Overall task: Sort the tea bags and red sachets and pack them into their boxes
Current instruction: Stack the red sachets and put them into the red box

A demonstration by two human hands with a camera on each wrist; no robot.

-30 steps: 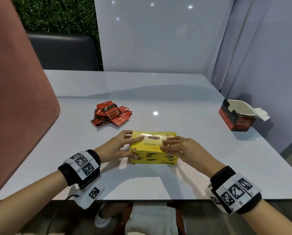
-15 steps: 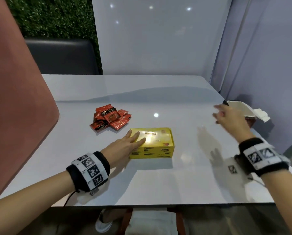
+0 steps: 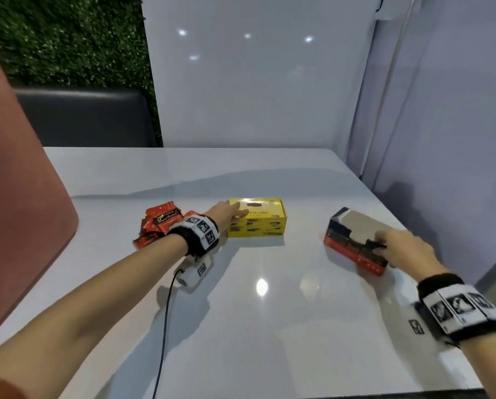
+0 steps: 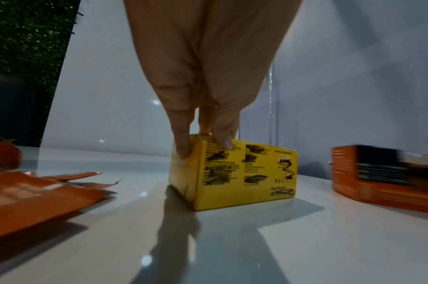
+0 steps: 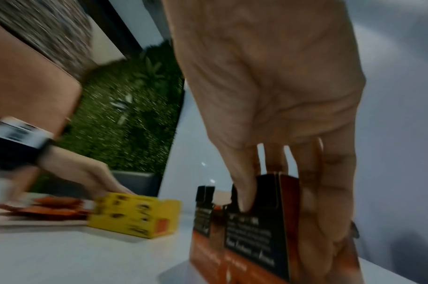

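A closed yellow tea box lies mid-table. My left hand rests on its top left corner with straight fingers, thumb against the end face. Just left of that wrist sits a pile of red sachets. To the right stands the red box, its top open. My right hand grips its near end, thumb inside the opening and fingers down the outside. Its inside is hidden.
The glossy white table ends a short way right of the red box, by a pale wall. A pink seat back rises at the left. A black cable trails from my left wrist over the near edge.
My left hand pushed the yellow box away from me, up beside the sachets. My right hand reached the red box, took hold of it and drew it in from the right edge.
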